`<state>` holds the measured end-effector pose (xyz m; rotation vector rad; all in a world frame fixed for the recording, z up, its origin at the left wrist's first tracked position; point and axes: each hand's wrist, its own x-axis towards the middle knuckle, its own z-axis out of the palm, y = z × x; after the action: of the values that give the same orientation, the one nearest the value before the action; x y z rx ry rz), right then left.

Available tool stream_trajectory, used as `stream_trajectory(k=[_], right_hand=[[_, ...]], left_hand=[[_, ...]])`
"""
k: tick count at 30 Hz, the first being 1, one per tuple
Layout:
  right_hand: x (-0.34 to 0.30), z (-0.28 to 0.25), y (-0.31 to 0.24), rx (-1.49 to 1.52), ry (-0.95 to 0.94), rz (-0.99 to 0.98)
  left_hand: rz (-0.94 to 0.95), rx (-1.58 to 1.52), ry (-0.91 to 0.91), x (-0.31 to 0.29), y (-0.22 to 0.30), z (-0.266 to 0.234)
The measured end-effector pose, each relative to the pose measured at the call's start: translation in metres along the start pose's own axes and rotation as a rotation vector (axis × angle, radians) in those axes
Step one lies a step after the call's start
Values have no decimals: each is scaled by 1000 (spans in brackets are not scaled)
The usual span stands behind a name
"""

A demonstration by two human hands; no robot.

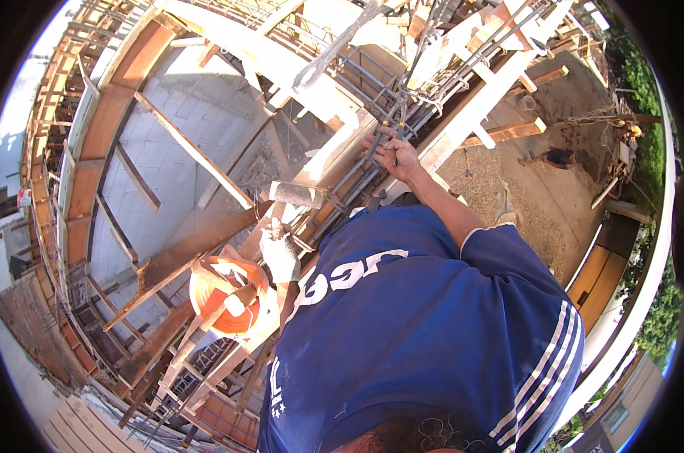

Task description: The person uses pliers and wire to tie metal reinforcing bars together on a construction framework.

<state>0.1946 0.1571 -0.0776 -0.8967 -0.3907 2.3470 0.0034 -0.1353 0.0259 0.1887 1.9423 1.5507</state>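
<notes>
The right hand (395,155) covers the pliers' grips (383,140); the jaw end is too small to read among the rebar (432,90). A distant person (557,157) is tiny.

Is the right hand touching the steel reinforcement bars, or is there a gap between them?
Touching. In the head view the right hand is closed around a tool handle and presses against the reinforcement bars, with no gap visible.

Outdoor building site: timber formwork (478,106) around a steel rebar cage (402,98), block wall (176,174) left of it, bare dirt ground (538,204) to its right.
</notes>
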Motion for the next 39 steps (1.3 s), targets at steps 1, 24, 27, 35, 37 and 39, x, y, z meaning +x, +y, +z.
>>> stream_trajectory(k=[1,24,27,35,37,39], right_hand=[[4,9,6,16,-31,9],[28,-11,-16,-392,334,253],[23,-60,-110,-1273,355,268],[25,-111,-194,-2416,100,-138],[31,-110,-185,-2390,202,-179],[25,-94,-173,-2097,261,40]], left_hand=[[22,11,21,-8,3,-4],[-70,68,58,-7,12,-12],[-12,85,64,-2,-5,-24],[-55,-30,158,2,12,13],[-93,-42,117,-1,20,18],[-79,48,71,-2,3,11]])
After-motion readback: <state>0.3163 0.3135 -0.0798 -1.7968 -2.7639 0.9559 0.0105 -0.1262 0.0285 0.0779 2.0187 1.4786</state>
